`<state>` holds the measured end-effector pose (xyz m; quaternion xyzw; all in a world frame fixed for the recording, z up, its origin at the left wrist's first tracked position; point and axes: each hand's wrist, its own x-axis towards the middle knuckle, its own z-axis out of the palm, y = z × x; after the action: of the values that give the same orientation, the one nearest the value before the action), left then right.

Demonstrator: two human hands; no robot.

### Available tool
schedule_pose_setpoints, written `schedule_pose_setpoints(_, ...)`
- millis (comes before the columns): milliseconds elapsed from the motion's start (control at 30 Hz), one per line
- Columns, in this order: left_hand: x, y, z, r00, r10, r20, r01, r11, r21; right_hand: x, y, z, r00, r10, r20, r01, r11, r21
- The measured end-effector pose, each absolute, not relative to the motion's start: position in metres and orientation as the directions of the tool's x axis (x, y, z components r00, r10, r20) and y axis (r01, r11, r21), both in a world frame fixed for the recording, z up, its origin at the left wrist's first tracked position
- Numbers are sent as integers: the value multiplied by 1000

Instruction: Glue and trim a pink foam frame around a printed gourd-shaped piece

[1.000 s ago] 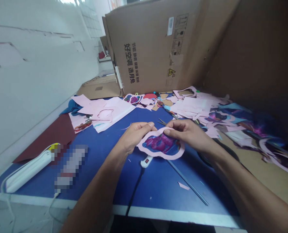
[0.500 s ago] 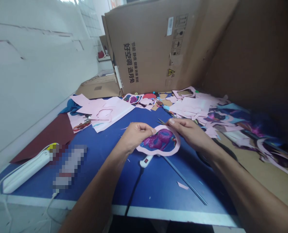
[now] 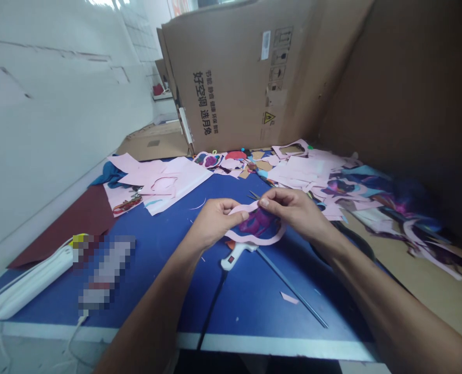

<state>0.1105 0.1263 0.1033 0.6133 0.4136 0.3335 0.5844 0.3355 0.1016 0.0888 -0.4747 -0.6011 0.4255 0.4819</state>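
Observation:
Both my hands hold one paper cutout with a pink border and a purple and blue print, a little above the blue table. My left hand pinches its left edge with closed fingers. My right hand pinches the top edge, fingertips close to the left thumb. Under the cutout lies a white glue gun with a red switch and a black cord.
A thin grey rod lies right of the gun. Pink sheets and printed scraps cover the far table. A large cardboard box stands behind. A white power strip lies front left; scissors sit behind my hands.
My hands have drawn closer together and the cutout has tilted and bent between them. The view has shifted slightly left.

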Motion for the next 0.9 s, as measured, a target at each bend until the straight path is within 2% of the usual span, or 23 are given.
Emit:
schedule_pose_setpoints(333,112,126,102,404,915,-9,141,-53,989,333,99,90,-136,974,179,190,204,-960)
schedule_pose_setpoints(533,112,130,101,363,928,87,99,-131,986,331,97,95,-111,975,194,228,215,-950)
schedule_pose_setpoints(900,116,127,101,392,915,91,118,-149,982,327,93,93,-122,979,163,188,184,-965)
